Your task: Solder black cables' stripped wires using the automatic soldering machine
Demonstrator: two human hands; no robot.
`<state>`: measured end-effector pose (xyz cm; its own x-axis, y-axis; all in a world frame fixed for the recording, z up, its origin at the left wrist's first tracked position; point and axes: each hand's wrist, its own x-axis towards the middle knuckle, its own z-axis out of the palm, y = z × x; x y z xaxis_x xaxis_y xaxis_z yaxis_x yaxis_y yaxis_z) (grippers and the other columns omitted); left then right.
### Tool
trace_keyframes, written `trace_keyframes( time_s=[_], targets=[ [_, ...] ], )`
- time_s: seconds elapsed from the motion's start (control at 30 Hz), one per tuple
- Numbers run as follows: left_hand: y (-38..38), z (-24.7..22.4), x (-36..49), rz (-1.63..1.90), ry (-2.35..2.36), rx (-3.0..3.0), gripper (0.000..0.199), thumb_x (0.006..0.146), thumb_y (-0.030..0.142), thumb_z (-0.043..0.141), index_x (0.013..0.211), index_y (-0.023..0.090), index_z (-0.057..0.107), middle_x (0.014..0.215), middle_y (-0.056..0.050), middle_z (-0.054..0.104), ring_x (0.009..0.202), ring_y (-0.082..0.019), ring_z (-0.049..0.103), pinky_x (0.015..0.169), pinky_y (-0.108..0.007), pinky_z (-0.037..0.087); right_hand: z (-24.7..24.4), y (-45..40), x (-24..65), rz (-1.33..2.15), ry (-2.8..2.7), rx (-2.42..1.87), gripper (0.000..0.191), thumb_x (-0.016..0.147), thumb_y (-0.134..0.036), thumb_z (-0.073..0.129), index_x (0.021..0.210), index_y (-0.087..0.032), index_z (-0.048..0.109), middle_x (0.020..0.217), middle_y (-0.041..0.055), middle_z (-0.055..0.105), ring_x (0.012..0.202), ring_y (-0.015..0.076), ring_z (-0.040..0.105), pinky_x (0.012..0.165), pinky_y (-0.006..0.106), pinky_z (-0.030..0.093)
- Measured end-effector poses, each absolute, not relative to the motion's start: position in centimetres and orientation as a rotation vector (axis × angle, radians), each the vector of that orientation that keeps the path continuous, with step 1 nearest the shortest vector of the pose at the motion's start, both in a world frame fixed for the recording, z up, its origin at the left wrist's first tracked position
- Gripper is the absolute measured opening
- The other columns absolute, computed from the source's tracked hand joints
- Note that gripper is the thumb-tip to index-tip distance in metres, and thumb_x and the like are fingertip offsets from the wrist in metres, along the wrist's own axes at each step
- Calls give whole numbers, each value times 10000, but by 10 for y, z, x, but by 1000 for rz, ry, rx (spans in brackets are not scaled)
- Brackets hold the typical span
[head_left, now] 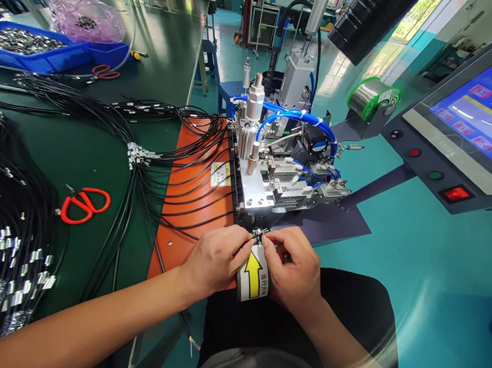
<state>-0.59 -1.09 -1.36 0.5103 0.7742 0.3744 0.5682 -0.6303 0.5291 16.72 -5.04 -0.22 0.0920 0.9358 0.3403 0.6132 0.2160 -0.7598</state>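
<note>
From where I stand, the work looks to be midway through a batch, with one piece in hand. The person's left hand (219, 254) and right hand (297, 265) meet at the near end of the metal machine (250, 184), just above the roller (253, 279) with the yellow arrow. Each grip is closed to a fine pinch, thumb against forefinger, on a small cable end (258, 235) with a few thin wires showing. The fingers hide most of it, so I can't tell whether any wire is joined yet.

To the left of the machine, a row of black cables (218, 128) lies spread over the orange plate (180, 224), running up to the machine's left side. I'd take those as set in place, though their tips are too small to judge. They fan out from a gathered cluster of silvery connectors (139, 156) on the green desk (84, 168). One cable hangs past the desk's near edge, its coloured wires (194, 344) bare; that one looks unfinished.

Farther left, a big heap of cables (16, 192) lies beside the red-handled scissors (78, 204). Whether it is finished stock or waiting its turn, I can't say from here.
</note>
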Motion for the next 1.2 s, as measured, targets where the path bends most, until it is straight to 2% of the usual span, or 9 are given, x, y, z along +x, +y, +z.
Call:
trace_keyframes(
  time_s=[0.23, 0.43, 0.6, 0.7, 0.8, 0.97, 1.07, 1.2],
  targets=[
    [-11, -12, -6, 843, 1117, 2435, 211, 959, 263, 488, 832, 161, 622, 704, -10, 616, 643, -132, 572, 622, -256, 431, -5, -50, 168, 411, -1658, -1446, 110, 901, -169, 579, 917, -192, 685, 837, 35, 602, 690, 136, 563, 625, 258, 468],
    [-10, -13, -7, 812, 1120, 2401, 221, 959, 273, 490, 828, 159, 627, 706, -6, 617, 634, -123, 574, 611, -245, 433, -15, -52, 165, 255, -1772, -1407, 110, 912, -152, 568, 964, -176, 663, 837, 55, 615, 751, 161, 599, 713, 278, 484],
    [-9, -13, -7, 803, 1098, 2396, 212, 956, 262, 493, 827, 160, 627, 699, 0, 610, 621, -119, 561, 601, -242, 426, -18, -50, 158, 236, -1798, -1417, 117, 924, -153, 534, 909, -169, 649, 804, 59, 607, 726, 161, 601, 702, 277, 480],
    [-10, -13, -7, 813, 1106, 2397, 196, 954, 264, 500, 848, 160, 627, 713, -3, 613, 632, -120, 561, 600, -242, 423, -11, -51, 160, 382, -1729, -1449, 124, 921, -188, 537, 884, -171, 655, 821, 55, 602, 731, 160, 589, 686, 278, 471],
    [-11, -13, -8, 823, 1100, 2423, 181, 952, 257, 501, 860, 159, 622, 728, -7, 614, 655, -126, 566, 619, -249, 425, -3, -52, 172, 682, -1511, -1537, 127, 894, -299, 608, 878, -185, 663, 830, 34, 592, 670, 136, 552, 604, 255, 446],
    [-10, -15, -8, 825, 1069, 2429, 134, 946, 239, 509, 904, 165, 611, 759, -10, 618, 677, -126, 567, 639, -247, 427, -4, -46, 189, 1261, -1071, -1520, 264, 883, -444, 615, 922, -187, 665, 624, -38, 466, 524, 91, 382, 467, 223, 301],
    [-10, -15, -8, 823, 1054, 2438, 130, 948, 236, 502, 894, 168, 598, 757, -11, 616, 674, -126, 565, 638, -246, 422, -6, -41, 188, 1383, -967, -1436, 280, 864, -438, 640, 963, -178, 674, 580, -54, 414, 520, 87, 340, 452, 218, 242],
    [-10, -13, -7, 826, 1046, 2451, 135, 949, 233, 496, 869, 171, 586, 737, -10, 605, 656, -125, 554, 626, -243, 411, -3, -37, 183, 1399, -993, -1421, 231, 850, -384, 658, 930, -170, 691, 581, -52, 433, 522, 81, 334, 460, 218, 241]
  ],
)
